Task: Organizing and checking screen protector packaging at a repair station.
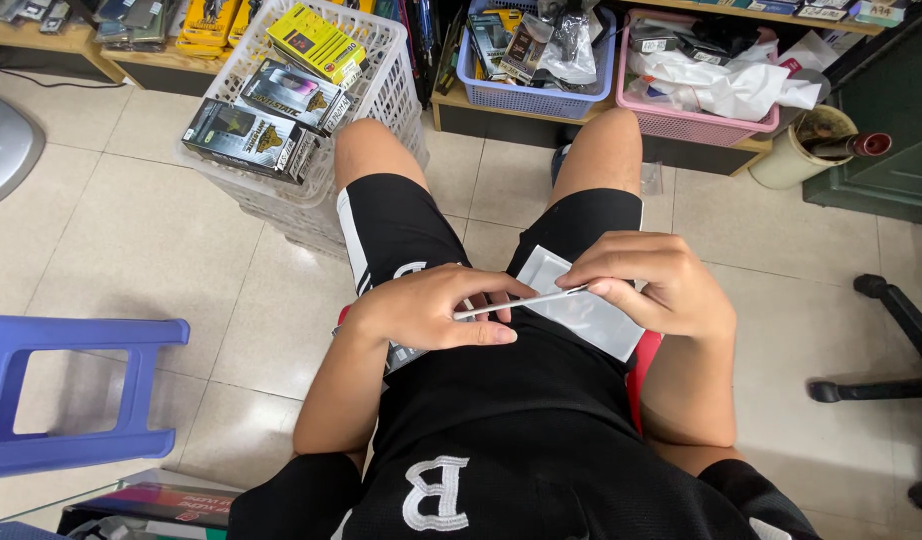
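Note:
I sit with both hands over my lap, above black shorts. A thin flat silvery sheet (521,301), seen edge-on, is held between them. My left hand (431,310) pinches its left end with fingers curled. My right hand (653,285) grips its right end at the fingertips. Under the sheet, a flat white pouch (581,312) lies on my right thigh, partly covered by my right hand.
A white basket (381,95) stacked with boxed goods stands by my left knee. A blue plastic stool (76,390) is at the left. Blue (526,95) and pink (696,125) baskets sit on a low shelf ahead. An office chair base (901,370) is at the right.

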